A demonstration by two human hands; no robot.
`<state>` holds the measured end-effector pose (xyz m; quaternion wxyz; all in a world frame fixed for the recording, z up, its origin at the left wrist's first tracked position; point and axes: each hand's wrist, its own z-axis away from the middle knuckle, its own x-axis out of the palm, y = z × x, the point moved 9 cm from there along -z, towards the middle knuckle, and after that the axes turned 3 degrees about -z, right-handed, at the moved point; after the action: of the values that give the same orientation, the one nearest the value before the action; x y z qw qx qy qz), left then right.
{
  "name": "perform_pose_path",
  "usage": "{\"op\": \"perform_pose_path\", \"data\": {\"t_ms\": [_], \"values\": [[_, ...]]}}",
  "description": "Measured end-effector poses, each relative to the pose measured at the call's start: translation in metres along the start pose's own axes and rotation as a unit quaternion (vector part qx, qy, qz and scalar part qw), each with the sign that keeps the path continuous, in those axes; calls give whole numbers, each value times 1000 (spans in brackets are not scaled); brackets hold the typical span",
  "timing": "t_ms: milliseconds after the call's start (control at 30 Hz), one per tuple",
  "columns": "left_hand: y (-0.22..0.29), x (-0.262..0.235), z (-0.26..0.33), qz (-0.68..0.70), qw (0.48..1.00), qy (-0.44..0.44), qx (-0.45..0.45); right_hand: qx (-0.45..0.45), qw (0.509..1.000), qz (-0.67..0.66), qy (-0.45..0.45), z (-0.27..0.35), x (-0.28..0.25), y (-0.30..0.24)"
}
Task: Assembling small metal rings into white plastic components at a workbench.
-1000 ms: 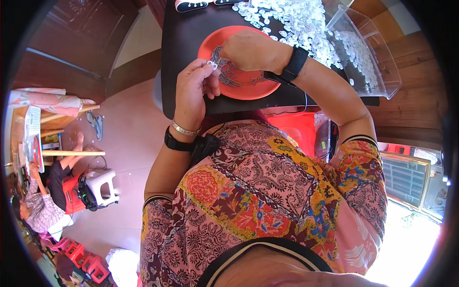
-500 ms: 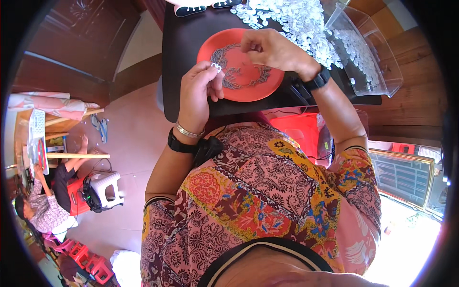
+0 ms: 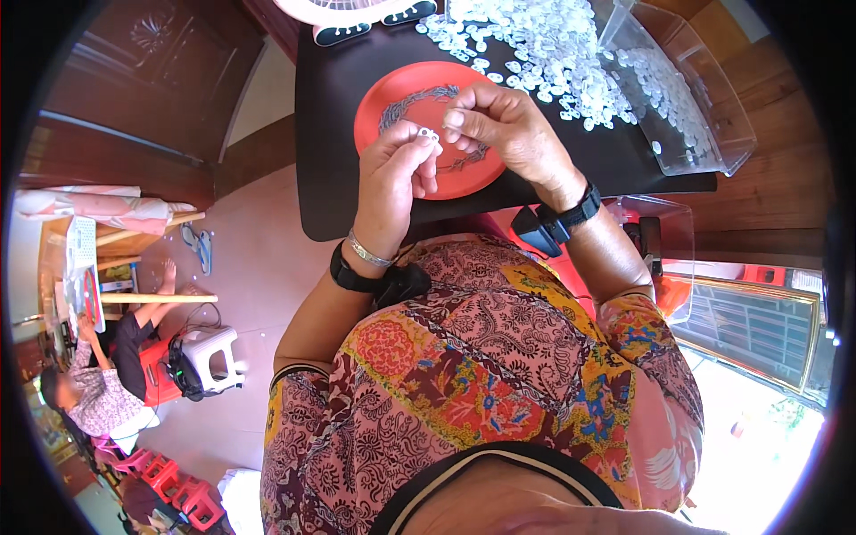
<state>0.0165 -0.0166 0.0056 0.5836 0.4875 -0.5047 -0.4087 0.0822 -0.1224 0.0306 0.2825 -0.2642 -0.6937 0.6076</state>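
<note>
The right hand (image 3: 508, 134) has come off the round red plate (image 3: 401, 94) and now meets the left hand (image 3: 397, 169) above it. Both hands pinch a small white plastic piece (image 3: 426, 134) between their fingertips, so the fitting work goes on. Wrists bend inward over the black bench (image 3: 330, 178).

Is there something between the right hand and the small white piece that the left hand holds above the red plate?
Nothing visible. The right hand is beside the small white piece pinched in the left hand, over the red plate; only a small open gap separates them.
</note>
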Motion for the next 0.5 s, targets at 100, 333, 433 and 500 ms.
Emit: {"op": "perform_pose_path", "data": {"t_ms": [100,333,433,500], "values": [[3,4,3,2,1000,-6,10,-13,1000,-13,4,2,7,-1],[1,4,6,-38,999,-3,7,-35,999,14,-3,3,10,1],[6,3,6,-63,997,-6,52,-43,999,25,-13,4,13,-3],[4,3,7,-50,998,-5,46,-36,999,37,-17,5,14,-3]]}}
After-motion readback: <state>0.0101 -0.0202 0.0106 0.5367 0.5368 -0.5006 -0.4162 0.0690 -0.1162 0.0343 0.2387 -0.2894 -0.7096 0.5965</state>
